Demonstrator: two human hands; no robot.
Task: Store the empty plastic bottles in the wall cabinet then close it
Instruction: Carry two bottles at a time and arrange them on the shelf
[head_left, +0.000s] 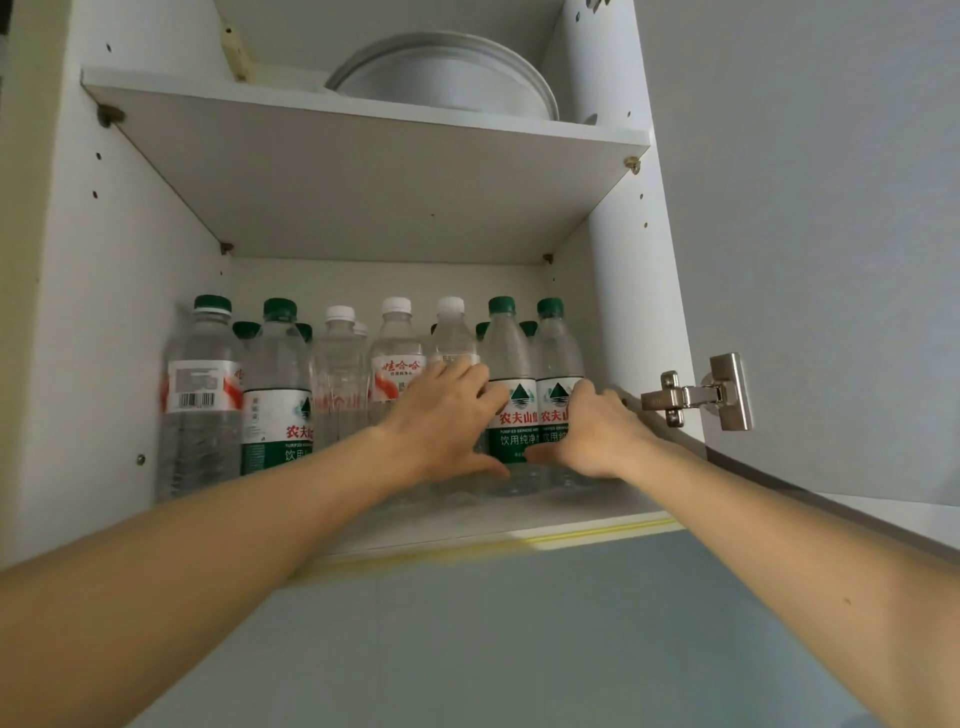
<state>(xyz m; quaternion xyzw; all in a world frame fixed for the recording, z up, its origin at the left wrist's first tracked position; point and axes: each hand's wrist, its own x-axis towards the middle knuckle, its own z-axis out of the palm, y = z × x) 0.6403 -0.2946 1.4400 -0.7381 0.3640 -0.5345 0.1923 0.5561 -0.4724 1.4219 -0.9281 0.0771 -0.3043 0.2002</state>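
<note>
The white wall cabinet (639, 322) stands open. Several clear plastic bottles stand in rows on its lower shelf (467, 525), some with green caps and some with white. My left hand (441, 421) wraps the left side of a green-label bottle (511, 364), with the thumb stretched across its front. My right hand (597, 431) curls around the right side of the rightmost green-label bottle (556, 358), its thumb pointing left. Both bottles stand upright on the shelf. A white-capped bottle (451, 332) is partly hidden behind my left fingers.
A stack of white plates (447, 78) rests on the upper shelf (363, 171). The open cabinet door (841, 514) hangs at the right on a metal hinge (696, 395). A blue-grey wall (519, 639) runs below the cabinet.
</note>
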